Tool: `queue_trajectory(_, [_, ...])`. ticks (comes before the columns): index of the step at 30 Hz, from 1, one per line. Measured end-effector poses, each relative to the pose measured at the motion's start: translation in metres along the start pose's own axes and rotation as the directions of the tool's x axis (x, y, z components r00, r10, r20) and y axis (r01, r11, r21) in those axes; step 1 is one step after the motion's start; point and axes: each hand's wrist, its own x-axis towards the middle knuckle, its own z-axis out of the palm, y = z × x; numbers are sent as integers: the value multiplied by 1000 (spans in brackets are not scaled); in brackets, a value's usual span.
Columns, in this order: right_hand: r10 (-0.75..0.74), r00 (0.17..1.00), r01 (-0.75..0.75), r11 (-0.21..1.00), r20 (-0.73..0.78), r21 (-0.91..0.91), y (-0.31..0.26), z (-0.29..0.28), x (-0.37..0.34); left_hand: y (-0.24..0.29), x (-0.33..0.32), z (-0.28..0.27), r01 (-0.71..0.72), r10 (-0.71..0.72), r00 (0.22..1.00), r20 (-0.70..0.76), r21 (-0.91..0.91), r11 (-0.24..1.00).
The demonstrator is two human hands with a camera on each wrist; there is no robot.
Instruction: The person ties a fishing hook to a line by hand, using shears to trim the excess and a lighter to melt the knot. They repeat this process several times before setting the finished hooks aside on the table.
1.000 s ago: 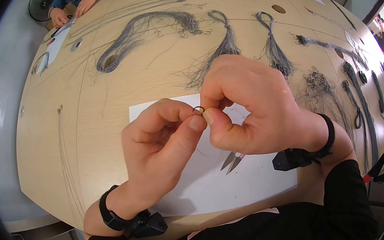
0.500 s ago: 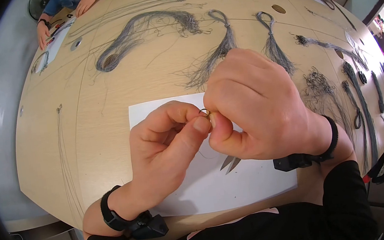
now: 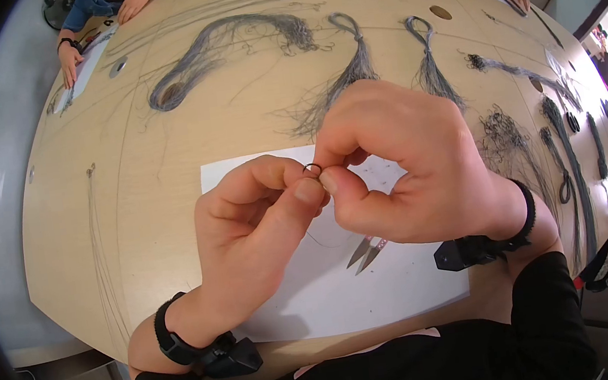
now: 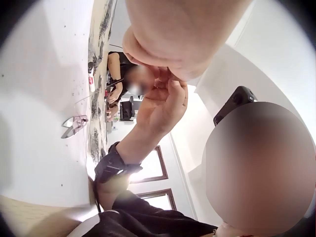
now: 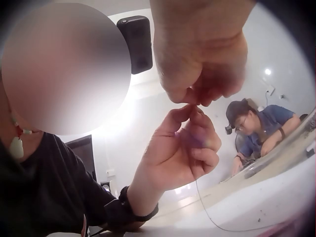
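Observation:
In the head view, a small dark fish hook (image 3: 310, 166) shows its curved bend between the fingertips of both hands, above the white paper. My left hand (image 3: 255, 226) pinches it between thumb and forefinger. From the right, my right hand (image 3: 408, 169) meets it with thumb and curled forefinger pinched at the hook's side; those fingertips hide what lies under them. A thin line (image 5: 206, 215) trails down from the left hand in the right wrist view. Thread snips (image 3: 365, 252) with bare metal blades lie on the paper (image 3: 407, 291), partly under the right hand.
Tied bundles of grey line (image 3: 357, 62) lie beyond the hands, with a long loose bundle (image 3: 223, 29) farther back. More hooked bundles (image 3: 577, 156) line the right side. A few thin strands (image 3: 97, 238) lie at left. Other people's hands (image 3: 70, 63) work at the far edge.
Both hands dipped slightly to the right, then came back up and left, still together at the hook. More of the snips shows than half a second ago. Other people's hands shifted at the far edge.

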Motion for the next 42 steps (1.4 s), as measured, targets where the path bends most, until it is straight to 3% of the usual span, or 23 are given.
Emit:
queue_trajectory(4, [-38, 999, 38, 999, -6, -16, 2, 3, -1, -2, -1, 3, -29, 29, 999, 18, 28, 999])
queue_trajectory(6, [-177, 984, 171, 968, -20, -183, 4, 5, 0, -3, -1, 3, -29, 29, 1000, 4, 40, 999])
queue_trajectory(9, [-238, 971, 228, 950, -25, -214, 7, 6, 0, -4, 0, 0, 17, -17, 1000, 6, 107, 994])
queue_trajectory(16, [-277, 961, 260, 918, -12, -300, 8, 6, 0, -2, 2, -2, 51, -56, 997, 48, 106, 993])
queue_trajectory(19, [-227, 974, 217, 933, -1, -287, 6, 2, 1, -1, 2, -1, 55, -56, 998, 21, 54, 997])
queue_trajectory(22, [-102, 995, 100, 983, -6, -153, 4, -8, 3, 1, 2, -1, 32, -32, 999, -3, 18, 999])
queue_trajectory(24, [130, 992, -129, 989, -3, 76, 2, -11, 3, 1, 2, -1, 13, -13, 1000, -6, 29, 999])
queue_trajectory(27, [144, 988, -150, 979, 52, 142, -2, -8, 3, 2, 1, -1, 34, -34, 999, -7, 6, 999])
queue_trajectory(30, [27, 996, -33, 997, 82, 75, 2, -4, 2, 1, 1, 1, 57, -57, 998, -6, 18, 998])
queue_trajectory(33, [-50, 998, 49, 999, 50, 11, 2, -4, 2, 1, -2, 7, 129, -122, 988, -96, 69, 989])
queue_trajectory(36, [-6, 999, 6, 1000, 43, 3, 2, -13, 1, 5, -1, 3, -85, 87, 996, -23, 85, 993])
queue_trajectory(37, [1, 1000, -1, 1000, 19, -14, 2, -16, 2, 9, 2, 1, -126, 126, 992, 7, -51, 991])
queue_trajectory(39, [36, 996, -33, 999, 80, -39, 8, -23, 3, 35, -2, 8, -59, 62, 998, 27, -108, 992])
queue_trajectory(41, [83, 990, -67, 989, 114, -134, 12, -25, 2, 65, -3, -6, -102, 159, 932, 326, -186, 977])
queue_trajectory(42, [115, 978, -83, 980, 175, -179, 13, -27, 2, 80, -14, 0, -132, 218, 944, 247, -322, 937])
